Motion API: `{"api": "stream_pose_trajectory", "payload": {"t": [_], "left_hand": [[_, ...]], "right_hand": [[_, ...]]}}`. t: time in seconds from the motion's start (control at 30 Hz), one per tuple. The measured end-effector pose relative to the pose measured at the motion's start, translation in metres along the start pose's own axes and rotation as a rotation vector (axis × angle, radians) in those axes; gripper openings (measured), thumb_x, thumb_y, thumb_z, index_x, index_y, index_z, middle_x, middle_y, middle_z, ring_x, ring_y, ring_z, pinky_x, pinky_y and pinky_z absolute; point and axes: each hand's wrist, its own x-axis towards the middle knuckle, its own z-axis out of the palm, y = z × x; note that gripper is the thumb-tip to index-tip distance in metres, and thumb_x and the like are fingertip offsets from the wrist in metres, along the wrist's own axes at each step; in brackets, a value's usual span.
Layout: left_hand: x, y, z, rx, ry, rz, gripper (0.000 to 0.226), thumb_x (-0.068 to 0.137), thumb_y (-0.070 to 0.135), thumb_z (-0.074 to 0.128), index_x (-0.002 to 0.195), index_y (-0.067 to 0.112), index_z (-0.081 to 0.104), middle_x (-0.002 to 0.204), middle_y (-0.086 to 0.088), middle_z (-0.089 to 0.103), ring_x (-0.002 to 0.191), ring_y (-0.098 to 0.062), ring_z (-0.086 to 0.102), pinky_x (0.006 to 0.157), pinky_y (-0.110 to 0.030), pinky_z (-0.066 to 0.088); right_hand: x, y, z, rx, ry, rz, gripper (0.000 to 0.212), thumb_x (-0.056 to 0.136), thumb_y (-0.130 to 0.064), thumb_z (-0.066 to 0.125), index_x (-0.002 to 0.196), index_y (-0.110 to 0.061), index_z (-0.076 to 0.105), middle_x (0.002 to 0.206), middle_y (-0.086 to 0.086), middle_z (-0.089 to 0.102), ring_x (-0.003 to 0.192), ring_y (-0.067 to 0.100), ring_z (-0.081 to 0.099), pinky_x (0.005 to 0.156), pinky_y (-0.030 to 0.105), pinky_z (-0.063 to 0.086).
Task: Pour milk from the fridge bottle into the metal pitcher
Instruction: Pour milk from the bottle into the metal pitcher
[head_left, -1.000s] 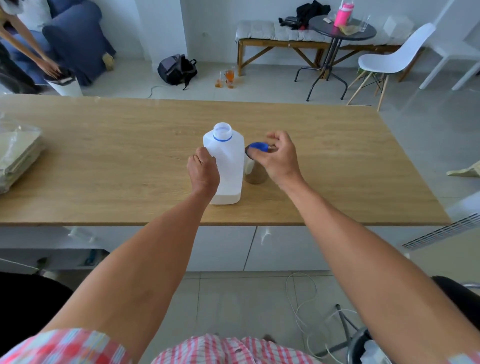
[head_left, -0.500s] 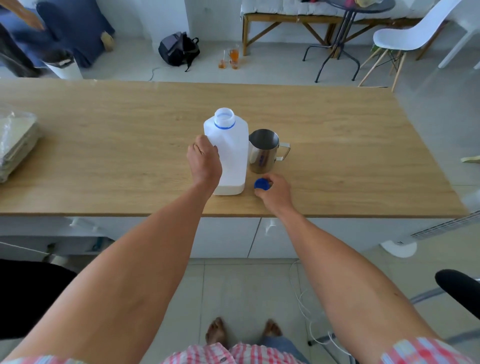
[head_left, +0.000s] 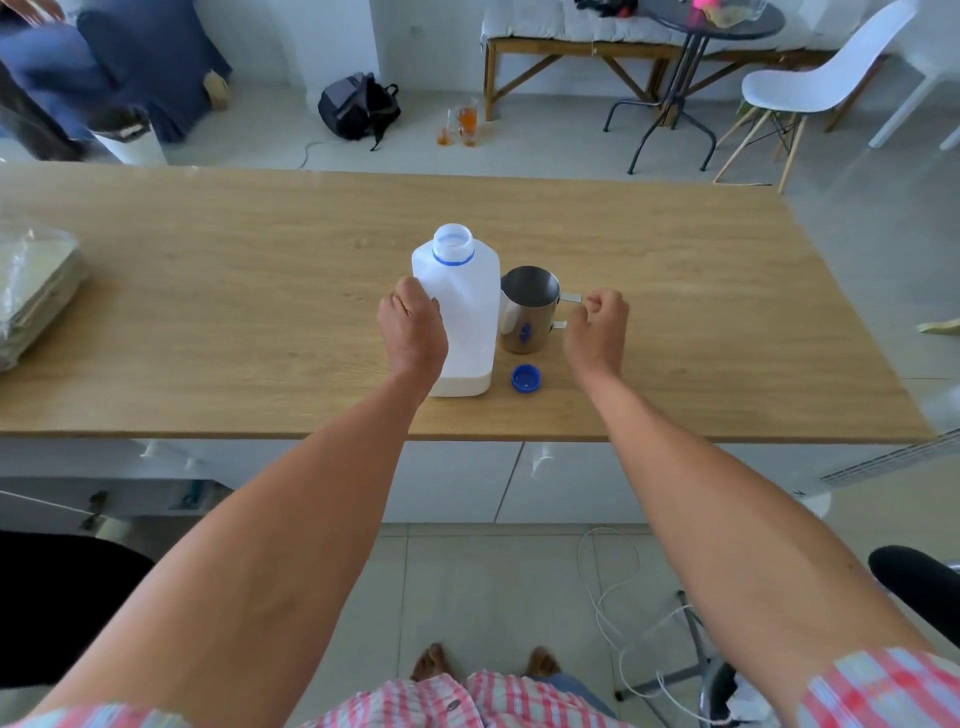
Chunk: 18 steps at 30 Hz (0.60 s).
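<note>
Metal pitcher (head_left: 529, 309) bears unreadable blue mark.

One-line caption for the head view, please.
Left hand grips the uncapped milk bottle; right hand reaches the metal pitcher handle; blue cap lies on table.
</note>
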Motion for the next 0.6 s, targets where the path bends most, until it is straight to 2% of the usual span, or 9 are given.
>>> {"api": "stream_pose_trajectory", "payload": {"t": [0.07, 0.1, 0.17, 0.23, 0.3, 0.4, 0.5, 0.6], "left_hand": [[0.001, -0.001, 0.001, 0.000, 0.008, 0.002, 0.023, 0.083, 0.028, 0.032, 0.064, 0.018, 0.023, 0.070, -0.012, 0.028, 0.064, -0.023, 0.026, 0.045, -0.026, 0.024], [0.002, -0.003, 0.000, 0.000, 0.012, 0.001, 0.023, 0.083, 0.028, 0.032, 0.065, 0.017, 0.024, 0.070, -0.012, 0.028, 0.064, -0.023, 0.026, 0.045, -0.026, 0.024], [0.004, -0.004, 0.001, 0.003, 0.015, 0.004, 0.024, 0.083, 0.027, 0.032, 0.065, 0.014, 0.026, 0.069, -0.013, 0.029, 0.062, -0.022, 0.027, 0.046, -0.027, 0.024], [0.005, -0.005, 0.002, -0.001, 0.018, 0.011, 0.025, 0.084, 0.026, 0.032, 0.063, 0.016, 0.024, 0.065, -0.011, 0.029, 0.059, -0.020, 0.026, 0.045, -0.026, 0.024], [0.004, -0.005, 0.003, -0.007, 0.016, 0.007, 0.026, 0.084, 0.026, 0.033, 0.062, 0.017, 0.023, 0.063, -0.009, 0.030, 0.058, -0.019, 0.027, 0.045, -0.025, 0.025], [0.005, -0.004, 0.002, -0.025, 0.019, -0.031, 0.026, 0.084, 0.028, 0.034, 0.063, 0.017, 0.024, 0.069, -0.010, 0.032, 0.061, -0.020, 0.029, 0.047, -0.025, 0.028], [0.005, -0.002, 0.002, -0.058, 0.006, -0.058, 0.036, 0.088, 0.032, 0.038, 0.057, 0.022, 0.023, 0.062, -0.002, 0.030, 0.058, -0.019, 0.027, 0.051, -0.030, 0.028], [0.000, 0.000, -0.001, -0.040, -0.034, -0.006, 0.057, 0.101, 0.045, 0.044, 0.058, 0.017, 0.019, 0.055, -0.002, 0.023, 0.056, -0.022, 0.024, 0.051, -0.029, 0.026]], "right_hand": [[0.021, -0.011, -0.002, -0.032, -0.109, 0.041, 0.045, 0.100, -0.022, 0.042, 0.141, -0.005, 0.050, 0.142, 0.005, 0.043, 0.111, 0.017, 0.054, 0.100, 0.035, 0.047], [0.030, -0.014, -0.002, -0.051, -0.170, 0.075, 0.051, 0.098, -0.027, 0.039, 0.143, -0.005, 0.050, 0.143, 0.007, 0.045, 0.112, 0.024, 0.059, 0.098, 0.039, 0.053], [0.041, -0.015, -0.002, -0.063, -0.278, 0.137, 0.047, 0.099, -0.025, 0.037, 0.134, -0.001, 0.056, 0.129, 0.015, 0.057, 0.090, 0.029, 0.068, 0.077, 0.033, 0.059], [0.042, -0.015, -0.002, -0.080, -0.342, 0.163, 0.037, 0.103, -0.020, 0.039, 0.126, -0.002, 0.061, 0.120, 0.018, 0.065, 0.069, 0.024, 0.067, 0.068, 0.034, 0.054], [0.037, -0.011, -0.003, -0.110, -0.344, 0.153, 0.030, 0.102, -0.020, 0.043, 0.121, -0.006, 0.063, 0.115, 0.010, 0.067, 0.068, 0.021, 0.069, 0.066, 0.033, 0.051], [0.026, -0.004, -0.002, -0.094, -0.322, 0.152, 0.022, 0.100, -0.017, 0.046, 0.108, -0.004, 0.062, 0.095, 0.001, 0.066, 0.073, 0.023, 0.071, 0.061, 0.029, 0.048], [0.015, -0.003, -0.002, -0.010, -0.359, 0.182, 0.015, 0.099, -0.014, 0.049, 0.095, -0.007, 0.062, 0.086, 0.003, 0.067, 0.061, 0.020, 0.069, 0.055, 0.027, 0.049], [0.005, -0.003, -0.002, 0.134, -0.408, 0.253, 0.017, 0.101, -0.009, 0.050, 0.088, -0.007, 0.062, 0.074, 0.008, 0.060, 0.047, 0.016, 0.053, 0.046, 0.026, 0.044]]}}
